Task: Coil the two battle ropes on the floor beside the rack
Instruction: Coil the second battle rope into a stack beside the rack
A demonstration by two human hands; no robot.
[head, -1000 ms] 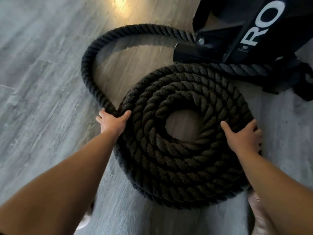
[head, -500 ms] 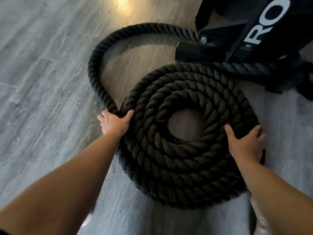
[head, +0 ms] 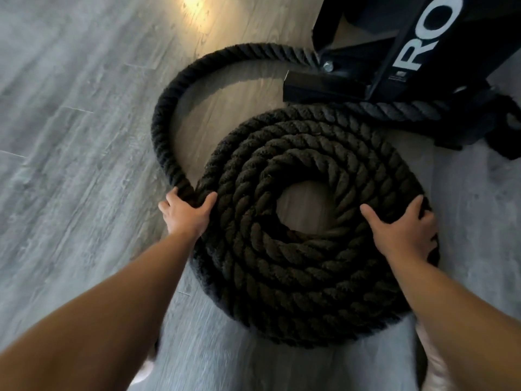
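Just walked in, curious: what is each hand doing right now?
Left hand: grips the thick black twisted battle rope at the coil's left edge.
Right hand: fingers curled over the coil's right edge, holding it.

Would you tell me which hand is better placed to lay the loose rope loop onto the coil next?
Probably the left hand: it grips the battle rope where the loose loop meets the coil. The right hand holds the coil's opposite edge.
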